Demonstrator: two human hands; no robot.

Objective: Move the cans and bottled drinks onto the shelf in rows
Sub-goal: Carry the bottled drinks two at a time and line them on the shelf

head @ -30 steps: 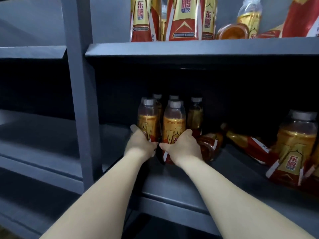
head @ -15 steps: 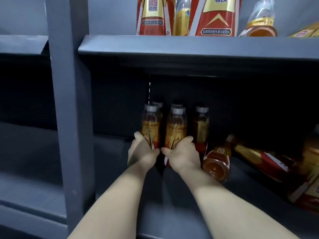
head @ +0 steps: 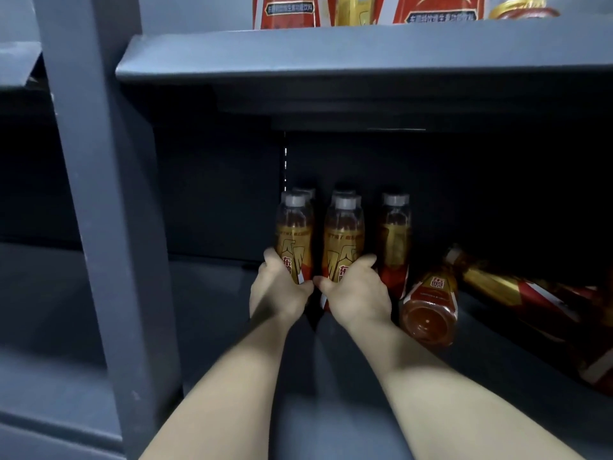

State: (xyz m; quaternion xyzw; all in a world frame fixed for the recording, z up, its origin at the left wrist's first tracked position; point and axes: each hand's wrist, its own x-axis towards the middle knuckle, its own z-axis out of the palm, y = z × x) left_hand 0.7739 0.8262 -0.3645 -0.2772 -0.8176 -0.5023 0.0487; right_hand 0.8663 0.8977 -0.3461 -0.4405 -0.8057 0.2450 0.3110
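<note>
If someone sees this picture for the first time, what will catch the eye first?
The left hand grips the left front bottle and the right hand the right front bottle, both upright on the lower shelf. Right of them, a tipped bottle lies, base toward the camera.

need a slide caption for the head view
Left hand grips one upright bottle, right hand its neighbour, on a grey shelf beside toppled bottles.

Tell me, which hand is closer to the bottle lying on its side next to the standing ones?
Right. The right hand grips the middle front bottle, just left of the lying bottle. The left hand grips the leftmost front bottle, farther away.
</note>
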